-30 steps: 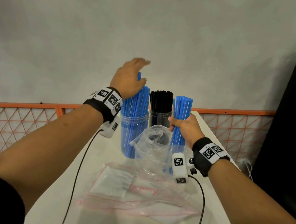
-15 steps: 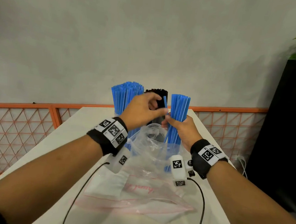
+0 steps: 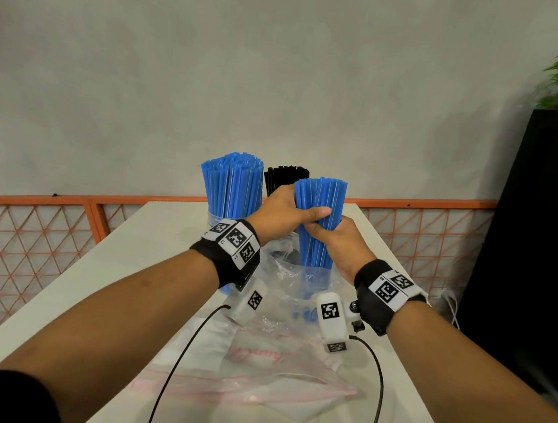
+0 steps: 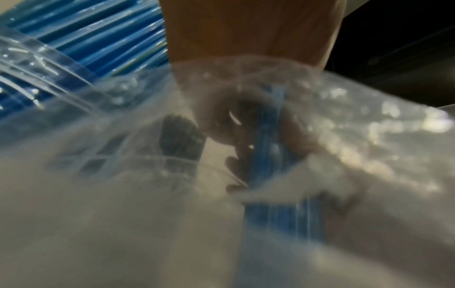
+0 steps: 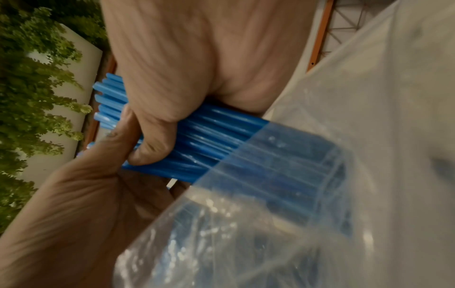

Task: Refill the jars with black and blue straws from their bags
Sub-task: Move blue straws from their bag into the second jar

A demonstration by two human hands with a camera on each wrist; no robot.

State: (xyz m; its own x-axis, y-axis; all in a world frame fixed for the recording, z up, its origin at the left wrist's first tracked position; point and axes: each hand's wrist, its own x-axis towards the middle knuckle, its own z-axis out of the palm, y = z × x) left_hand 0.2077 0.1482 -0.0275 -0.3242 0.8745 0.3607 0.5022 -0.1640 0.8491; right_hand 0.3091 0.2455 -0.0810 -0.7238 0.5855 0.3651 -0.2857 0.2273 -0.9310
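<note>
Both hands hold one bundle of blue straws (image 3: 320,198) upright over the table. My left hand (image 3: 291,212) grips it from the left with the thumb across the front. Just below, my right hand (image 3: 326,238) wraps it from the right. The bundle's lower end stands inside a clear plastic bag (image 3: 281,277). In the right wrist view my thumb (image 5: 152,142) presses on the blue straws (image 5: 216,136) just above the bag's mouth (image 5: 270,175). Behind stand a clear jar (image 3: 214,219) packed with blue straws (image 3: 232,185) and a bunch of black straws (image 3: 286,177), whose jar is hidden.
A flat empty bag with a pink seal (image 3: 253,377) lies on the white table (image 3: 120,263) in front of me. An orange mesh fence (image 3: 26,240) runs behind the table. A black cabinet (image 3: 543,239) with a plant stands at the right. Two wrist cables hang over the table.
My left hand left the top of the jarred blue straws, came across to the bundle, and now grips it whole beside the right hand. The bundle tilted slightly.
</note>
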